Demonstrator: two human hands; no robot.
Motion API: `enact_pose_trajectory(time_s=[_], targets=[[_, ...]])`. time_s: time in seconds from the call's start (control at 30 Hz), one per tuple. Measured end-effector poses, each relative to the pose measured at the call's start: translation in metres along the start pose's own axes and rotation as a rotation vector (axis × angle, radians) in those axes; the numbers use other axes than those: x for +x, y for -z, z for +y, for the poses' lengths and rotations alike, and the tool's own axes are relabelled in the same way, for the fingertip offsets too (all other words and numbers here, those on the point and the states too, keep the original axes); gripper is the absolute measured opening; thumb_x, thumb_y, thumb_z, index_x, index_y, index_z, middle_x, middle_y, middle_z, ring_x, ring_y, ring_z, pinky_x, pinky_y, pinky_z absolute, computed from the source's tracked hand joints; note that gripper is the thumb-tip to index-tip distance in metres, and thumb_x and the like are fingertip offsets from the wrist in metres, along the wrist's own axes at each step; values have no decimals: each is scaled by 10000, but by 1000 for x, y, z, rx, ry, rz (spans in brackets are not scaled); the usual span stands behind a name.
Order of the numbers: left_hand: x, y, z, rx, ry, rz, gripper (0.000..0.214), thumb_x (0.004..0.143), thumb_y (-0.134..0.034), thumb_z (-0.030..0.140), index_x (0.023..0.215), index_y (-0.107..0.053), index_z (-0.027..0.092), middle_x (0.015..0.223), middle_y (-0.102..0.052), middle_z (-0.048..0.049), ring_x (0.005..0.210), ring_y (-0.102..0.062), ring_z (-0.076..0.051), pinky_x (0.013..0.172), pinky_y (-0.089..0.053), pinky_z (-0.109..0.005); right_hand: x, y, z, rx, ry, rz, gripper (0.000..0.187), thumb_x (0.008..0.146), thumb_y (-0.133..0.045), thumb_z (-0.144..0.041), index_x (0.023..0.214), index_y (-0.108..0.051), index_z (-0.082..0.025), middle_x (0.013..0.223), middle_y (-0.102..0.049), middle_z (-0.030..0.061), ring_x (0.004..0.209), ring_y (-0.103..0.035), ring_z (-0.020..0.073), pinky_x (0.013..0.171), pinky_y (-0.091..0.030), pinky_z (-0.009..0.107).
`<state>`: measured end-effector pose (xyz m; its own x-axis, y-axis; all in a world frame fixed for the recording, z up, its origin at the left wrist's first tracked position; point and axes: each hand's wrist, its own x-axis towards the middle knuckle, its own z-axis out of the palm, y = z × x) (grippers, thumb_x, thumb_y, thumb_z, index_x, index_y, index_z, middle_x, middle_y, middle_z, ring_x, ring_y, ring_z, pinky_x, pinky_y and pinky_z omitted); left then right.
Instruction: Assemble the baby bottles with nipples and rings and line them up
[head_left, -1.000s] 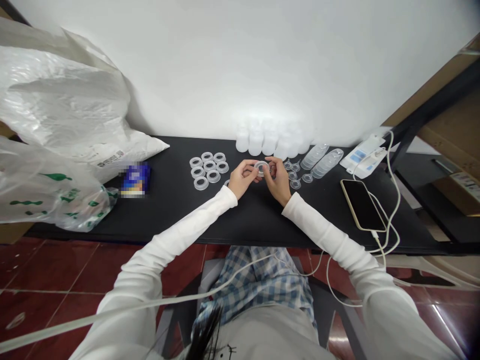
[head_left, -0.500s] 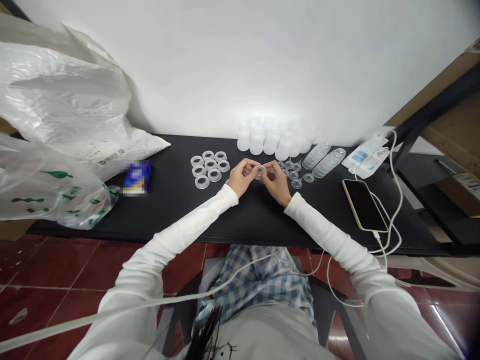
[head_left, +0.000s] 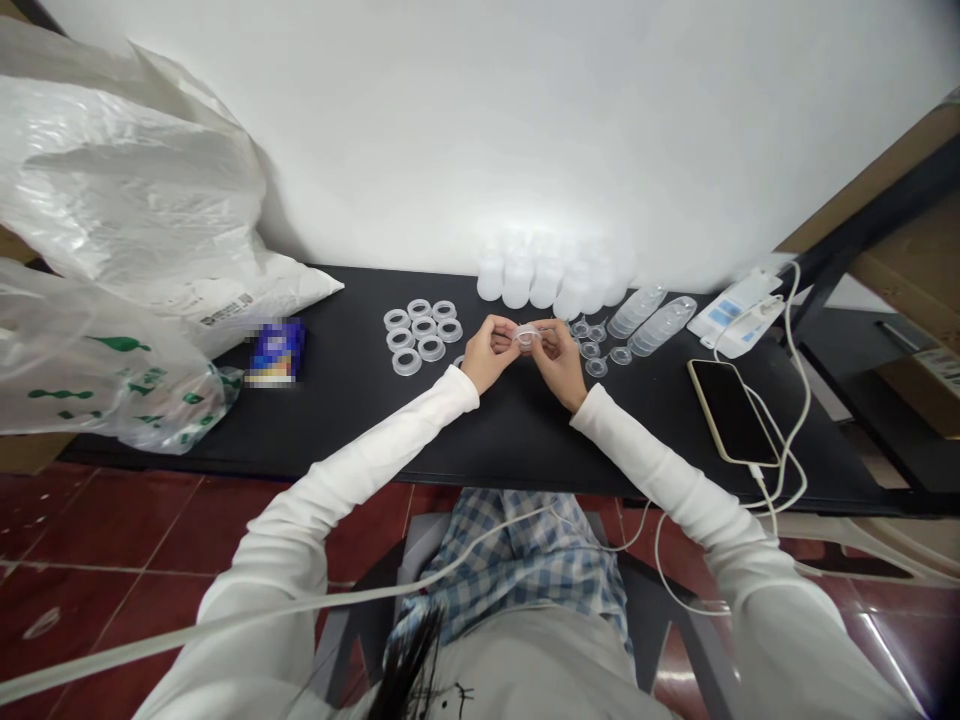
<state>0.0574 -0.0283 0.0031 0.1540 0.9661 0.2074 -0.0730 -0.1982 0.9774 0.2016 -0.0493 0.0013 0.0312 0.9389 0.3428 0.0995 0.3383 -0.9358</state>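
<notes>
Between my hands, above the black table (head_left: 345,420), is a translucent plastic ring (head_left: 526,338). My left hand (head_left: 489,352) grips its left side with thumb and fingers, and my right hand (head_left: 559,358) pinches the right side. Whether a second part sits inside the ring I cannot make out. To the left, several similar translucent rings (head_left: 424,327) lie grouped in rows, with one more partly hidden by my left wrist. Small clear lids with thin tabs (head_left: 591,350) lie just right of my right hand, some of them behind it.
Frosted white bottles (head_left: 517,285) stand along the wall. Stacked clear cups (head_left: 663,325) lie right of them. A phone (head_left: 733,412) on a white cable and a white-blue packet (head_left: 735,310) are at right. A blue pack (head_left: 276,352) and big plastic bags (head_left: 127,200) occupy the left.
The ring in my hands has tilted so that more of its face shows. My fingers have shifted slightly around it. The view has moved a little; the table items stay put.
</notes>
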Motion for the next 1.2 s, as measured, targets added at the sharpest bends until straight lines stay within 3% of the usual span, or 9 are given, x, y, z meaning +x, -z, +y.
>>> enact_pose_trajectory(time_s=[0.17, 0.43, 0.57, 0.8, 1.03, 1.2], targets=[[4, 3, -4, 32, 5, 37, 262, 697, -765, 145, 852, -556, 175, 833, -627, 21, 662, -591, -54, 608, -474, -168, -1, -2, 1, 38, -17, -22, 424, 783, -711, -603, 934, -543, -243, 854, -719, 16, 747, -684, 159, 729, -596, 343], [1, 2, -2, -60, -91, -102, 366, 733, -810, 330, 938, -538, 197, 902, -622, -3, 763, -636, -88, 711, -535, -216, 1, 1, 2, 121, -12, 46, 437, 758, -743, -610, 905, -554, -244, 867, -738, 10, 768, -708, 160, 739, -621, 338], [2, 4, 0, 1, -101, -69, 345, 746, -802, 344, 920, -548, 191, 887, -627, -4, 744, -621, -84, 694, -530, -210, 2, 1, 2, 145, -33, 39, 448, 740, -761, -607, 922, -578, -241, 873, -750, 13, 751, -717, 160, 732, -626, 339], [4, 6, 1, 132, -80, -3, 233, 756, -739, 201, 888, -547, 188, 810, -609, 27, 625, -579, -56, 602, -486, -183, 1, -1, 2, 149, -88, 16, 456, 711, -792, -584, 930, -602, -233, 785, -739, -8, 657, -698, 143, 686, -615, 325], [1, 4, 5, 293, -162, 16, 182, 792, -671, 180, 881, -514, 207, 788, -613, 30, 626, -560, -72, 591, -468, -194, -1, -6, 3, 115, -65, 23, 436, 760, -740, -608, 910, -547, -247, 694, -667, -39, 610, -660, 142, 615, -584, 318], [1, 5, 2, 352, -281, 11, 169, 860, -637, 270, 878, -479, 215, 755, -581, 28, 612, -541, -90, 593, -471, -222, -3, -10, 2, 62, 6, 27, 402, 821, -681, -611, 937, -525, -258, 686, -608, -43, 601, -606, 138, 573, -540, 305]])
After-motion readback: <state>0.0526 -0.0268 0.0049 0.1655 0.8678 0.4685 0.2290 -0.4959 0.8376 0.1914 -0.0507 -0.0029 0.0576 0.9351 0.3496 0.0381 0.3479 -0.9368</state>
